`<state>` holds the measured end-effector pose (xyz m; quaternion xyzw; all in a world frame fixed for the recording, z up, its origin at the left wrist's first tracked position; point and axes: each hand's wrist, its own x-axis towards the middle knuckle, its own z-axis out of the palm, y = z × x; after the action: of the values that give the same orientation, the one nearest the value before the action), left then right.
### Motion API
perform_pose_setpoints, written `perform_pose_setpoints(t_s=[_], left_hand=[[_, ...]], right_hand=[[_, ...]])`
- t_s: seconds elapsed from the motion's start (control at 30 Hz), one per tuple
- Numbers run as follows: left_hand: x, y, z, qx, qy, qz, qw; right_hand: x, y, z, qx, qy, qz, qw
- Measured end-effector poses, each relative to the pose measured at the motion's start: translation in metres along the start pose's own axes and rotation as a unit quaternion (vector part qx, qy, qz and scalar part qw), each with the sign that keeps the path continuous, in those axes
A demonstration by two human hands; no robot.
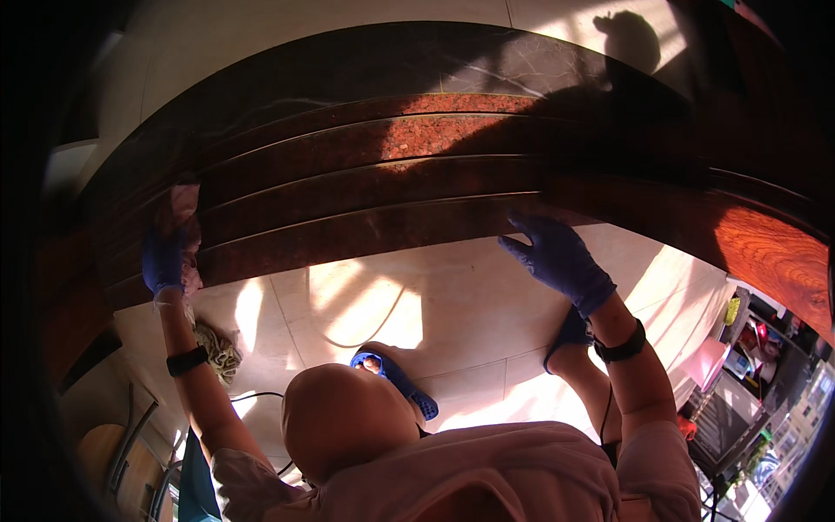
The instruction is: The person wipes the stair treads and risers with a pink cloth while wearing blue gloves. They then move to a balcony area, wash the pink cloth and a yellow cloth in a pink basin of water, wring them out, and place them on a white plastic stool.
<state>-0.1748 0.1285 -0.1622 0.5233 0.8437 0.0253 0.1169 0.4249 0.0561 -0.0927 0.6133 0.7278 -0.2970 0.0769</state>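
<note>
My left hand (163, 259), in a blue glove, grips a pink cloth (186, 202) against the left end of dark red, polished stone steps (348, 183); its fingertips are in shadow. My right hand (557, 259), also blue-gloved, has its fingers apart near the front edge of the lowest step on the right, holding nothing. A crumpled greenish cloth (219, 352) lies on the tiled floor below my left hand.
A curved black marble top step (474, 65) spans the back. A reddish wooden panel (774, 252) runs along the right. My blue clogs (409, 391) rest on pale tiles (470, 304). A chair (117, 444) stands lower left; a cluttered shelf (748, 357) is at right.
</note>
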Motion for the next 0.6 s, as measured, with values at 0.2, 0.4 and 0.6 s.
perform_pose_setpoints(t_s=[0.2,0.4,0.6], left_hand=[[-0.135,0.194,0.032,-0.560,-0.303,0.059,0.769],[-0.141,0.192,0.061,-0.513,-0.305,0.237,0.766],[-0.074,0.043,0.072,0.021,0.108,0.196,0.974]], right_hand=[[0.060,-0.079,0.109,0.760,-0.053,0.007,0.648],[0.031,0.000,0.073,0.699,0.017,0.199,0.686],[0.034,0.018,0.092,0.134,0.317,0.143,0.928]])
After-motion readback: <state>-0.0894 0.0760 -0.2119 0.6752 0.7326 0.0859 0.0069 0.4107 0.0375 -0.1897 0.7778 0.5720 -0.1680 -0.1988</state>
